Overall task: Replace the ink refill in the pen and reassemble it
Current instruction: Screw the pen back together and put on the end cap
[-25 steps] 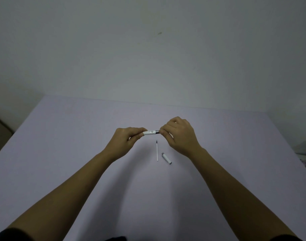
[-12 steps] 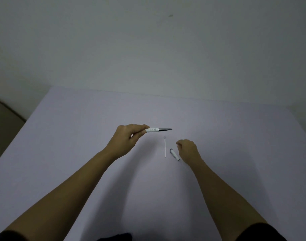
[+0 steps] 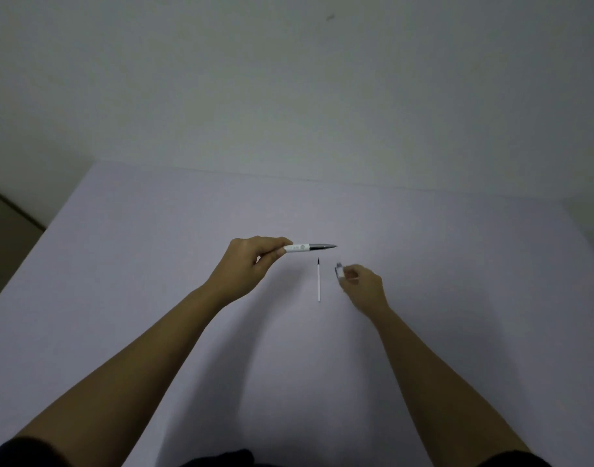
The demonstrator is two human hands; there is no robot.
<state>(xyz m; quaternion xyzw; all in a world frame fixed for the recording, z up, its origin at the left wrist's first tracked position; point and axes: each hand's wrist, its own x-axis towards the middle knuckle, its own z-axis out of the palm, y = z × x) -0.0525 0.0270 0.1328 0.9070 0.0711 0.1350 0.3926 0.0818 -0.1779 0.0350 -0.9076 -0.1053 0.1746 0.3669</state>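
— From the head view, what could go wrong from here?

— Mostly the cap (image 3: 339,270). I judge I have it by one end only, pinched in my right hand (image 3: 361,285) right of frame centre, and it is blurred, so I cannot say how firm the hold is. A small smooth piece like that could slip and roll off across the counter (image 3: 457,264). The other risk is aim: the pen (image 3: 309,247) has a fine dark tip pointing right, and if I bring the cap in crooked it could jam against the tip or smear ink on my fingers.

— And the loose refill?

— The refill (image 3: 319,280) lies flat on the counter just below the pen, dark end toward the top of the frame, between my two hands and touching neither. I take it for the old one, though I cannot be sure from here. A careless sweep of my right wrist could knock it away.

— How are your hands set?

— Left hand (image 3: 252,264), at centre frame, is closed around the white rear of the pen, thumb and forefinger clamped on it, holding it level above the counter. Right hand is curled, fingertips together on the cap, low and near the counter.
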